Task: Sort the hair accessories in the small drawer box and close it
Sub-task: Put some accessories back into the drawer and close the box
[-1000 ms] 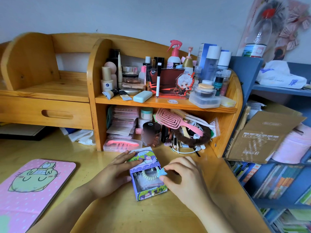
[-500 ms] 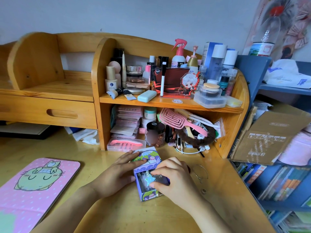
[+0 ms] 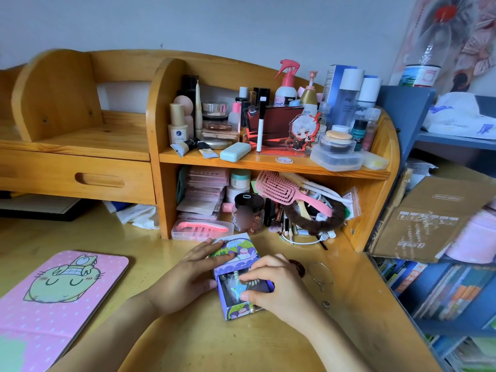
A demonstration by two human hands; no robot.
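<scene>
A small purple cartoon-printed drawer box (image 3: 236, 253) sits on the wooden desk with its drawer (image 3: 241, 310) pulled out toward me. My left hand (image 3: 188, 275) lies flat on the box's left side and top, holding it still. My right hand (image 3: 273, 285) reaches into the drawer, its fingertips pinching a blue star-shaped hair clip (image 3: 239, 293). A pale green bead band (image 3: 237, 276) also lies in the drawer. To the right of my right hand, a dark hair tie (image 3: 299, 267) and a thin wire ring (image 3: 320, 273) rest on the desk.
A wooden shelf unit (image 3: 268, 162) crowded with cosmetics, a pink hairbrush (image 3: 279, 189) and a clear box with a pink comb (image 3: 201, 229) stands just behind. A pink cartoon pad (image 3: 53, 299) lies left. A blue bookshelf (image 3: 442, 291) and cardboard box (image 3: 429, 218) are right.
My right hand has moved from the drawer's right edge down into the drawer with the blue star clip. The left hand stays on the box.
</scene>
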